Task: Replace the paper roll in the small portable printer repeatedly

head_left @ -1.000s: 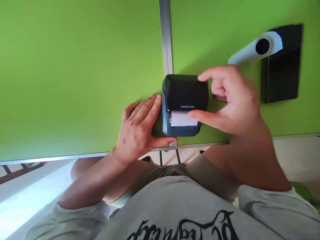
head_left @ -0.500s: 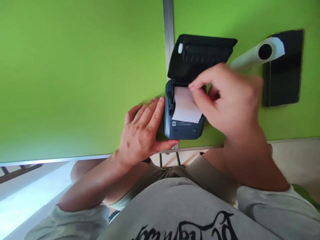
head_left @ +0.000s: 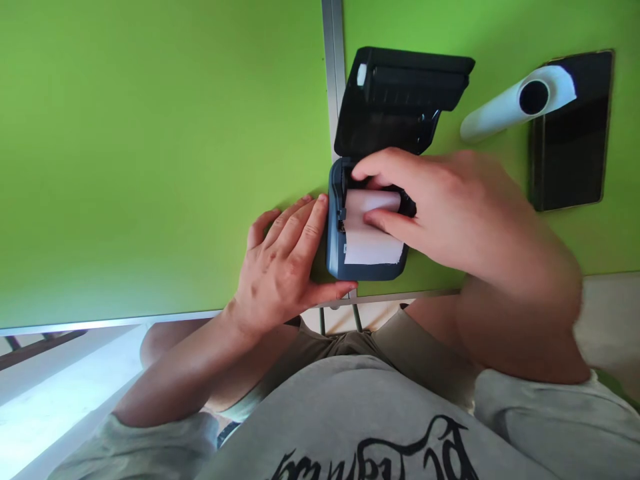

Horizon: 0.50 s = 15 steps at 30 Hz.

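Note:
A small dark blue-grey thermal printer (head_left: 367, 271) sits near the table's front edge with its black lid (head_left: 400, 87) raised. Inside lies a white paper roll (head_left: 373, 200), its loose end hanging down over the printer's near face. My right hand (head_left: 440, 207) reaches in from the right. Its thumb presses on the paper, and the index finger bends over the far side of the compartment; the other fingers are mostly hidden. From the left, my left hand (head_left: 285, 257) steadies the printer, fingers against its side and thumb along the near edge.
Right of the printer, a white paper tube or roll (head_left: 493, 120) stands with a loose flap at its top. Behind it lies a dark flat device (head_left: 575, 133), like a tablet or phone. A metal seam (head_left: 334, 67) divides the green tabletop (head_left: 150, 167).
My right hand has moved left and down into the compartment, from pinching at the paper's right edge to spanning the roll. The paper end reaches lower over the printer. My left hand stays put.

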### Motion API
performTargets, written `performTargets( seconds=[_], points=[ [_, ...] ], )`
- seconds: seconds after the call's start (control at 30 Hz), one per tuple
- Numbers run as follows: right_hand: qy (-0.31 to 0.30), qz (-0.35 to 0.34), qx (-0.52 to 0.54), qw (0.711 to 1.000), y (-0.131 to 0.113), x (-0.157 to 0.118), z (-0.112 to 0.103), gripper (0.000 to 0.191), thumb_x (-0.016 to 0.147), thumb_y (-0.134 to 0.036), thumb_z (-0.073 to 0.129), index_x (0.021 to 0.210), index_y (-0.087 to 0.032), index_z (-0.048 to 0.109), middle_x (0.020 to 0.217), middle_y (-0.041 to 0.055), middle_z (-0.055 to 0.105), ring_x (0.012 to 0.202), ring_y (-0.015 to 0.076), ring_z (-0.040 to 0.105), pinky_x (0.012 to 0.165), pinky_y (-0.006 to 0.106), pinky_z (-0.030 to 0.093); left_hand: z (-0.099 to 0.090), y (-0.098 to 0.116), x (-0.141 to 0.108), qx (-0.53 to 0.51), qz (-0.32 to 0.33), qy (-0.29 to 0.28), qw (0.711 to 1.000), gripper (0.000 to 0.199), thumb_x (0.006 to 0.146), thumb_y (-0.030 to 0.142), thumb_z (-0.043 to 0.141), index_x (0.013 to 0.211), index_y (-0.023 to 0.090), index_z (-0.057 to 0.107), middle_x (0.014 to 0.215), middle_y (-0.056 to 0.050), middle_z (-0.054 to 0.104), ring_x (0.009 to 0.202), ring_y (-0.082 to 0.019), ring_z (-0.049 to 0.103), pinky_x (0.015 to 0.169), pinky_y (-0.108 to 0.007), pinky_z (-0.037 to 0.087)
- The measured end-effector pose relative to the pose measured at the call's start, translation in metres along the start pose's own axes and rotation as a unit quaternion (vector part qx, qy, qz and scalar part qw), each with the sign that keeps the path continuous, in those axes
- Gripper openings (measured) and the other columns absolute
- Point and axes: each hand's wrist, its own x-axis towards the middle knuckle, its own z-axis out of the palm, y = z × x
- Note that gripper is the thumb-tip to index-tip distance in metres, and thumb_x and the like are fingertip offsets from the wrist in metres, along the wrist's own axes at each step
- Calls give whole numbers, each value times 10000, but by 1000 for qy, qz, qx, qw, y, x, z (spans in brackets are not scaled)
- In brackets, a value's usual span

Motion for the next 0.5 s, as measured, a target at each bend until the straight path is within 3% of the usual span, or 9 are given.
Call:
performTargets(
  seconds=[0.17,0.33,0.43,0.5],
  points=[
    [56,-27,71,996,8,-1,7,282,931,-350,646,1196,-308,733,735,-25,739,600,179,657,551,275,365,1,0,0,-3,-1,4,1000,1050,945,868,371,1672,117,277,1526,-201,611,1411,-341,588,1196,-438,339],
    [101,-63,114,986,11,-6,3,335,844,-272,652,1167,-293,736,792,-33,766,640,196,687,579,316,482,0,0,-1,-7,-7,-4,1000,1062,938,862,406,1702,156,196,1548,-189,596,1423,-353,577,1201,-451,342],
    [139,-74,181,971,8,-10,-2,354,805,-216,704,1144,-304,750,847,-65,786,571,132,625,574,301,500,0,0,-1,-13,-6,2,1000,1060,940,850,423,1701,145,202,1545,-193,599,1421,-355,579,1202,-447,342],
    [150,-69,279,946,10,-12,0,413,772,-172,747,1160,-310,766,903,-66,797,559,105,597,553,289,491,1,0,-1,-16,-5,6,1000,1046,949,831,437,1697,135,212,1537,-195,605,1420,-355,581,1203,-445,338]
  ],
)
